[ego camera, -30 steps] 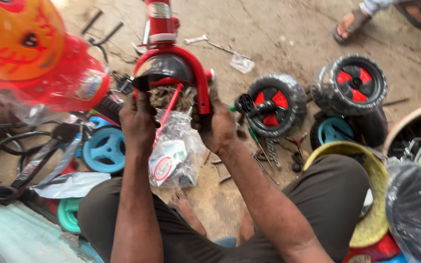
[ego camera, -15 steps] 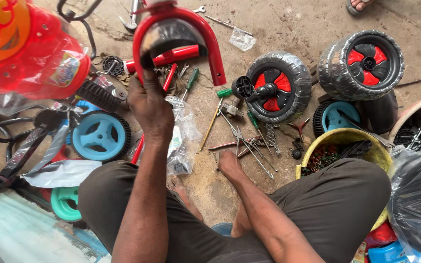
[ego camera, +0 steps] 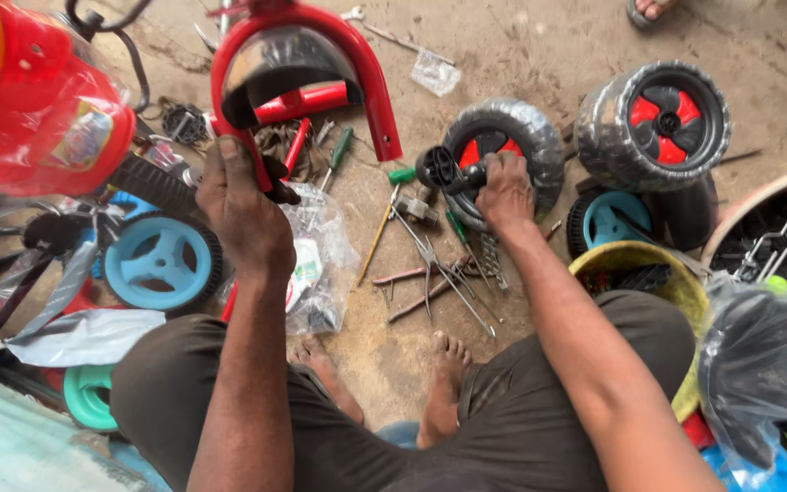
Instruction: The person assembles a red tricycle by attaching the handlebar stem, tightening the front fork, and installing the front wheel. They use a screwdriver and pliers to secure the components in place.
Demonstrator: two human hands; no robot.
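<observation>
My left hand [ego camera: 240, 205] grips the left leg of a red fork frame [ego camera: 371, 82] that arches over a black mudguard [ego camera: 289, 64]. My right hand [ego camera: 505, 189] is closed on a black wheel with a red hub [ego camera: 512, 137], wrapped in clear plastic, which has a black pedal piece [ego camera: 441, 169] sticking out at its left. Between my hands, on the concrete floor, lie a clear plastic bag of small parts [ego camera: 321, 264] and several tools, among them pliers [ego camera: 439, 273] and a green-handled screwdriver [ego camera: 339, 155].
A second wrapped red-hub wheel [ego camera: 658, 123] stands at the right, above a blue-hub wheel [ego camera: 621, 219] and a yellow bucket [ego camera: 676, 273]. Another blue-hub wheel [ego camera: 161, 264] and a red plastic body [ego camera: 43, 109] are at the left. Another person's sandalled foot [ego camera: 653, 9] is at the top.
My right hand let go of the fork frame, dropped toward the floor, then reached out and took the red-hub wheel. My left hand stays on the frame's left leg.
</observation>
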